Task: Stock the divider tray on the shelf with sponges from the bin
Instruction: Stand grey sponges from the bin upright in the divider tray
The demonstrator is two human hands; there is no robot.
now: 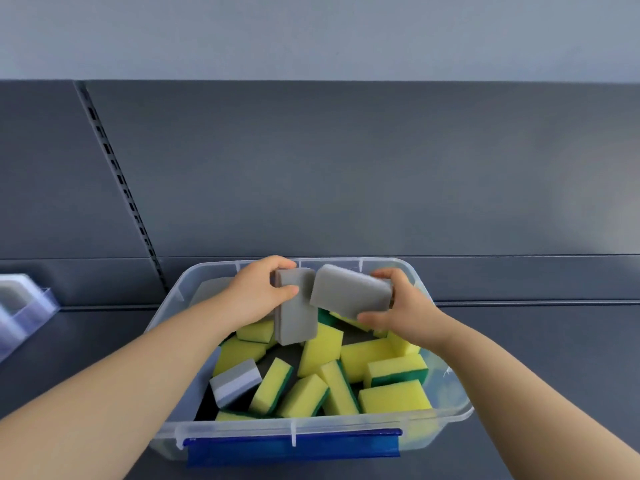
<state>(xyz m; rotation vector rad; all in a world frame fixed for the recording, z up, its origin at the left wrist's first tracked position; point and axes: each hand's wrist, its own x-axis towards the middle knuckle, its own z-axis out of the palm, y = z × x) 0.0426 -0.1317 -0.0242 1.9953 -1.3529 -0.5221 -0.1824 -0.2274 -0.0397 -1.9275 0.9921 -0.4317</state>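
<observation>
Above the clear bin (173,299) at lower centre, the left hand (258,292) and right hand (405,313) each grip one grey sponge (298,313), which should travel flat toward the divider tray (24,306) at far left.

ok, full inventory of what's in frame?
bin: one, clear with blue front clip, on the shelf, centre.
yellow sponges: about a dozen, yellow with green backing, loose in bin.
grey-white sponge: one, bin's left side.
upright grey sponge: one, maybe a stack, in left hand.
tilted grey sponge: one, in right hand.
divider tray: one, clear, shelf's far left, cropped.
shelf: one, dark grey.
slotted upright: one, dark, back panel, left.
left hand: one, over bin, gripping upright grey sponge.
right hand: one, over bin, gripping tilted grey sponge.
</observation>
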